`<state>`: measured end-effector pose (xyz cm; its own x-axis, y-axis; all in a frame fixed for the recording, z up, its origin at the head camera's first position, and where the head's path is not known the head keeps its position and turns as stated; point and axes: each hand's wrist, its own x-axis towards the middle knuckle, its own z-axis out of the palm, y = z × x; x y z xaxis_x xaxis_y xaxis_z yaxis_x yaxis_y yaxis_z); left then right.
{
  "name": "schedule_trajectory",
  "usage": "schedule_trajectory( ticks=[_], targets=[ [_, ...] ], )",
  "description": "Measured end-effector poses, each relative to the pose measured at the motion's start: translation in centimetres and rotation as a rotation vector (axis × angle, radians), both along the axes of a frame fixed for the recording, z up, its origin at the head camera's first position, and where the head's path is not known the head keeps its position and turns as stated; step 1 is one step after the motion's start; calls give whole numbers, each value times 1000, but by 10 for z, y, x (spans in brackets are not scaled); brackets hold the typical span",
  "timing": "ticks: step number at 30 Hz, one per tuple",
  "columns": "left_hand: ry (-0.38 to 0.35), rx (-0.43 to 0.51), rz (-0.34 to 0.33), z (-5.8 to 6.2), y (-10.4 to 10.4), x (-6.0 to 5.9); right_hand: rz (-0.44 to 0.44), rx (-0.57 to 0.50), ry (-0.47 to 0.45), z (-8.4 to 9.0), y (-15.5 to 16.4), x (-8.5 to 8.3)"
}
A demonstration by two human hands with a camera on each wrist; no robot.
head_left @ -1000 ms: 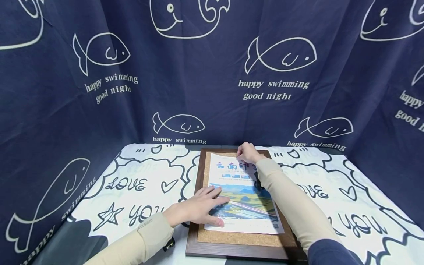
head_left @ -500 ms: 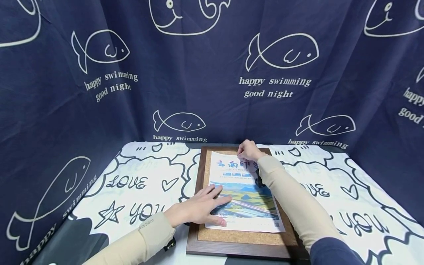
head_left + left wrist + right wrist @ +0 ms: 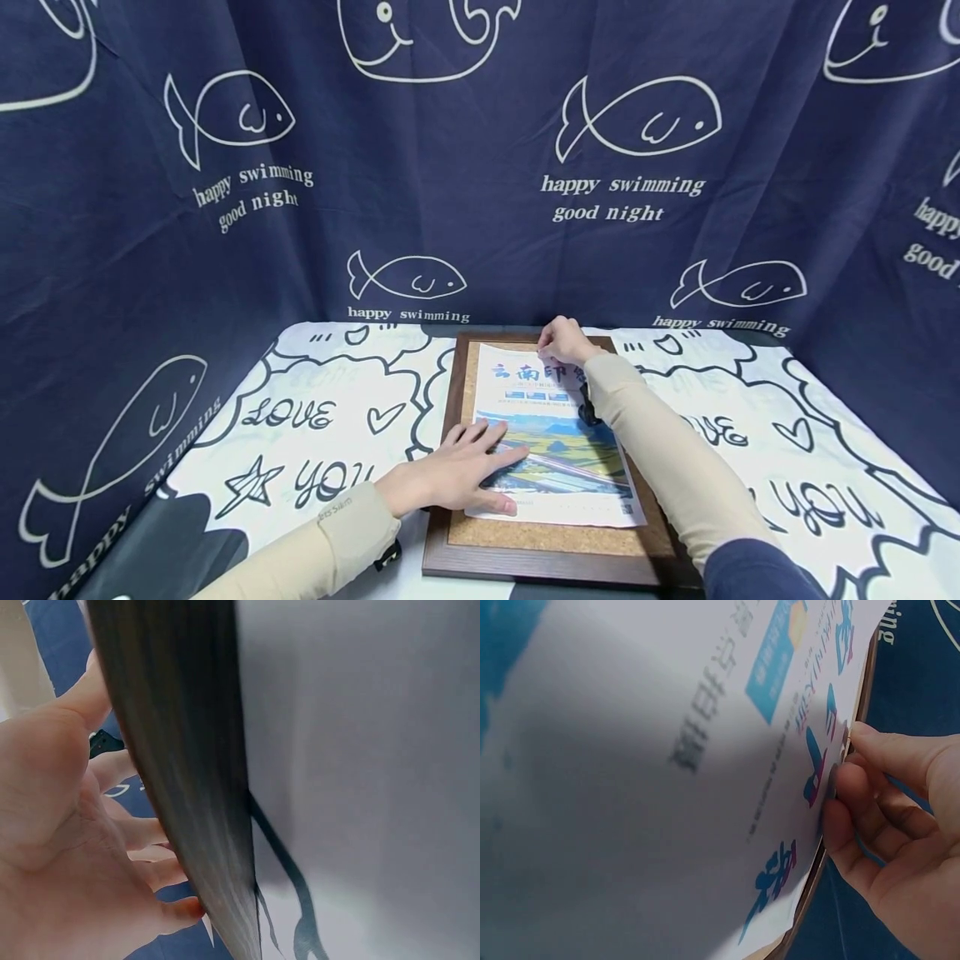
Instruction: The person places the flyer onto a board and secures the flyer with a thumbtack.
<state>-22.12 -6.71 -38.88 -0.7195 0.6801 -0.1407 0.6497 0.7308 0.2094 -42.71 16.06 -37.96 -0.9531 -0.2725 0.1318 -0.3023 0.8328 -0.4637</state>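
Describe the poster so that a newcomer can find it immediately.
Below the navy fish-print curtain, a patterned cloth bears a brown-framed corkboard. The poster lies on this board, with the left hand on it and the right hand at its top edge. Unlike the plain cork around it, it is white, with blue Chinese lettering above a colourful landscape.

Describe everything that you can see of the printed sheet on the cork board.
The printed sheet looks like white paper. Large blue-purple characters run across its far end, with blue panels below them; a blue, green and yellow landscape fills much of the near half, above a white strip. It lies face up on the cork board, inside the brown frame. The left hand rests spread on its left side. The right hand curls its fingers at the far edge; whether they pinch it is unclear.
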Motion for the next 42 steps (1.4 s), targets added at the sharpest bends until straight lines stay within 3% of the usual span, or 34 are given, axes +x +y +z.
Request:
schedule_trajectory(
  ticks=[12,42],
  targets=[
    [-30,55,12,-3,6,-1,-4,7,-13,0,-1,2],
    [-25,45,14,-4,6,0,-4,-16,12,-6,-4,0]
  ],
)
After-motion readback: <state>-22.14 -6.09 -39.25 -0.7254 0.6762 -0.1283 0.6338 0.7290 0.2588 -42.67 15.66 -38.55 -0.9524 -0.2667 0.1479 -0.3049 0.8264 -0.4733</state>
